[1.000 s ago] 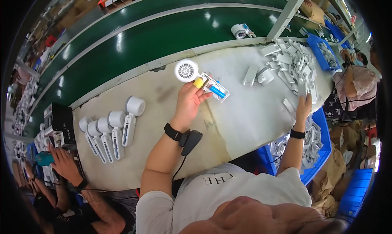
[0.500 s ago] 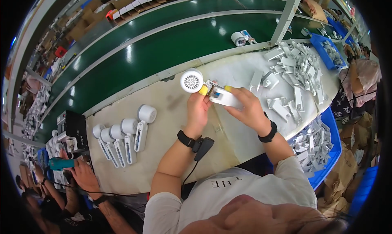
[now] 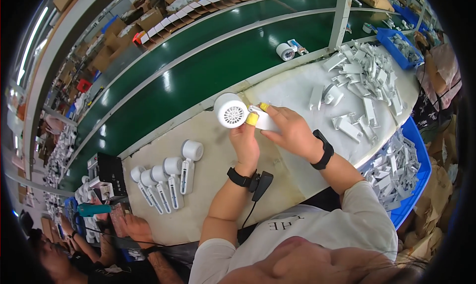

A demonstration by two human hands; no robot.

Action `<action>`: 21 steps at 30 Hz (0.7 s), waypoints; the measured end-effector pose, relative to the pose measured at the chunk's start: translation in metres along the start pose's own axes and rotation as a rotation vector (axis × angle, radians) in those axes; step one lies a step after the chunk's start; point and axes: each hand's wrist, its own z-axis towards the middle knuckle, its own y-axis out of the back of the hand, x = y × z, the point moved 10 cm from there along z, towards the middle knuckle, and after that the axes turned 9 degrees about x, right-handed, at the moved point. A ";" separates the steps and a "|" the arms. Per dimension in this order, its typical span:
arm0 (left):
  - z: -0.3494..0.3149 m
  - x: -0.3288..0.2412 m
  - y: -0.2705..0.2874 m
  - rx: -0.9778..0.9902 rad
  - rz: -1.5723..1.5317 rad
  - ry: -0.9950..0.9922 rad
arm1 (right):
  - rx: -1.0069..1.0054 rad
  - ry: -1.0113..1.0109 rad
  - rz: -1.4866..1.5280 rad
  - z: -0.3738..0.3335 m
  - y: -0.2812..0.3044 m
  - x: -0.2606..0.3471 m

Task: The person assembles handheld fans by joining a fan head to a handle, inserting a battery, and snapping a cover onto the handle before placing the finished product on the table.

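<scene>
My left hand [image 3: 245, 146] is closed around the neck of a white handheld fan [image 3: 229, 109], its round slotted grille turned up. Yellow wraps cover the left thumb tip and a finger of my right hand [image 3: 293, 134]. That right hand grips the white handle casing [image 3: 264, 123], pressed against the fan's neck, and its fingers hide much of it. No wires or blue part show at the joint now. To the left, several assembled white fans [image 3: 186, 170] lie in a row on the table. Two white parts [image 3: 316, 96] lie right of my hands.
A heap of white casing parts [image 3: 364, 70] covers the table's right end. Blue bins [image 3: 422, 177] of parts stand at the right. Beyond the table runs a green conveyor [image 3: 198, 70] with a fan head [image 3: 285, 51] on it. At left, a co-worker's hand [image 3: 136, 228] is near a teal tool [image 3: 94, 210].
The handle casing has come closer to the fan's neck. Its inside with the blue part and wires showed before and is covered now. The whole view has shifted slightly.
</scene>
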 end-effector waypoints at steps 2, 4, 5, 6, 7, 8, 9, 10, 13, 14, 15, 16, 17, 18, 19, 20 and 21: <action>0.003 -0.015 -0.011 0.073 -0.032 -0.027 | -0.069 0.052 0.135 -0.005 0.000 -0.006; 0.004 -0.029 -0.019 0.137 -0.067 -0.061 | 0.226 -0.441 1.051 -0.023 -0.056 -0.056; 0.002 -0.033 -0.017 0.103 -0.095 -0.081 | 0.234 -0.432 1.055 -0.022 -0.056 -0.052; 0.000 -0.036 -0.014 0.066 -0.124 -0.102 | 0.263 -0.445 1.130 -0.023 -0.058 -0.046; 0.001 -0.039 -0.012 0.053 -0.121 -0.111 | 0.296 -0.461 1.204 -0.023 -0.062 -0.040; 0.002 -0.041 -0.014 0.074 -0.102 -0.097 | 0.319 -0.457 1.207 -0.022 -0.064 -0.037; 0.003 -0.042 -0.014 0.090 -0.084 -0.082 | 0.271 -0.481 1.151 -0.022 -0.061 -0.042; 0.003 -0.043 -0.010 0.061 -0.081 -0.093 | 0.228 -0.505 1.094 -0.021 -0.059 -0.046; 0.002 -0.043 -0.016 0.109 -0.144 -0.084 | 0.037 -0.395 0.904 -0.018 -0.033 -0.040; 0.002 -0.045 -0.023 0.128 -0.185 -0.089 | 0.003 -0.322 0.827 -0.015 -0.021 -0.034; 0.001 -0.045 -0.029 0.148 -0.202 -0.082 | -0.037 -0.248 0.755 -0.014 -0.010 -0.030; 0.001 -0.047 -0.032 0.177 -0.221 -0.076 | 0.016 -0.235 0.783 -0.017 -0.018 -0.030; 0.002 -0.045 -0.033 0.184 -0.275 -0.023 | -0.020 -0.164 0.618 -0.019 -0.010 -0.028; 0.004 -0.043 -0.032 0.197 -0.327 0.027 | -0.065 -0.087 0.456 -0.018 -0.005 -0.022; 0.009 -0.046 -0.022 0.170 -0.317 0.009 | -0.042 -0.070 0.474 -0.014 -0.012 -0.020; 0.012 -0.041 -0.016 0.146 -0.273 0.067 | 0.061 -0.171 0.486 -0.013 -0.027 -0.028; 0.014 -0.036 -0.010 0.127 -0.230 0.126 | 0.160 -0.271 0.491 -0.013 -0.040 -0.034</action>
